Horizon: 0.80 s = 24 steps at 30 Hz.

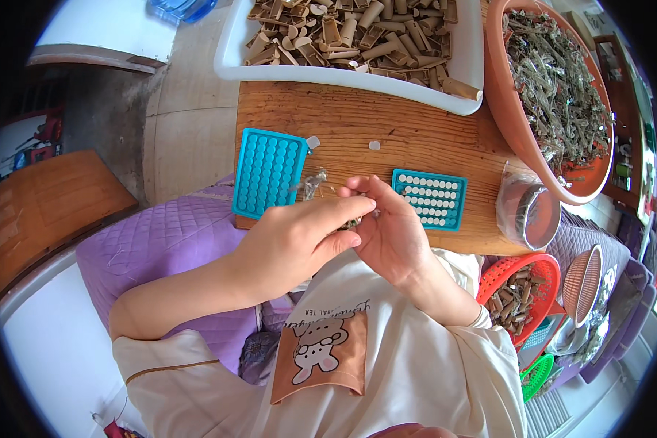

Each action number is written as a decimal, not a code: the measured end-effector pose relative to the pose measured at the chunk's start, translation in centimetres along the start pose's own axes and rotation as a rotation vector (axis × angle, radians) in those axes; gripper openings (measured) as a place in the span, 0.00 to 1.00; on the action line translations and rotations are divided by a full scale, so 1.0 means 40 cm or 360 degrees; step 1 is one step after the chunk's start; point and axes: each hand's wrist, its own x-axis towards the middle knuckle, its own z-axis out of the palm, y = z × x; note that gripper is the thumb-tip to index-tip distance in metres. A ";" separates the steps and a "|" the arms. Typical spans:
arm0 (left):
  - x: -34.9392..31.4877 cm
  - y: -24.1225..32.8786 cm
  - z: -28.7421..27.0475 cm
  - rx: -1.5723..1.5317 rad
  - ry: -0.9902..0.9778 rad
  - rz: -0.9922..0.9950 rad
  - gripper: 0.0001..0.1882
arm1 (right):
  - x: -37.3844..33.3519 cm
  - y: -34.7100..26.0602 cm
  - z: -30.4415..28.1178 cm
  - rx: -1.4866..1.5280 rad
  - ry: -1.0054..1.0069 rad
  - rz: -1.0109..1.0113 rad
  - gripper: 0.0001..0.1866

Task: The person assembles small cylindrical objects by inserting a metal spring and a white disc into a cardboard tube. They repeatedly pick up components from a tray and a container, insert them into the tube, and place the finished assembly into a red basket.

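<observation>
Close together above the table's near edge, my two hands meet in front of my body. The left hand point(299, 232) has its fingers closed in a pinch, and the right hand point(393, 237) curls its fingers against it. A small dark, speckled thing point(351, 223) shows between them, mostly hidden by the fingers. Just beyond the left hand is a crumpled clear plastic piece point(314, 182) with thin strands; whether it is held or lies there I cannot tell. A blue tray of round pits point(270, 173) lies left, and a smaller blue tray point(456, 217) with rows of white discs right.
A white bin point(230, 66) of tan half-tube pieces stands at the back. Right of it, an orange tub point(498, 87) holds tangled clear-and-dark pieces. Nearer are a clear plastic-wrapped container point(515, 208) and a red basket point(551, 274) of brown pieces. Two white chips lie on the wooden table point(336, 109).
</observation>
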 end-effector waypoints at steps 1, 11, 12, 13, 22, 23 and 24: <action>-0.001 0.000 -0.001 0.0093 0.0035 0.0098 0.17 | 0.001 0.004 0.013 0.0002 0.0010 -0.0005 0.12; 0.003 -0.003 -0.012 0.0160 -0.0020 0.0011 0.17 | 0.015 -0.003 0.007 -0.0030 0.0003 0.0006 0.12; 0.009 0.005 -0.021 0.0074 -0.0068 -0.0102 0.17 | 0.016 -0.009 0.003 -0.0063 -0.0009 0.0006 0.11; 0.014 0.012 -0.028 -0.0013 -0.0114 -0.0214 0.17 | 0.014 -0.016 -0.001 -0.0098 -0.0022 0.0007 0.11; 0.015 -0.002 -0.028 -0.0920 -0.0280 -0.0642 0.16 | -0.009 -0.075 -0.050 -0.0343 -0.0278 -0.0115 0.07; 0.016 -0.006 -0.027 -0.1005 -0.0277 -0.0623 0.16 | -0.013 -0.076 -0.047 -0.0382 -0.0280 -0.0136 0.07; 0.016 -0.007 -0.027 -0.1085 -0.0293 -0.0683 0.17 | -0.017 -0.077 -0.044 -0.0421 -0.0283 -0.0157 0.07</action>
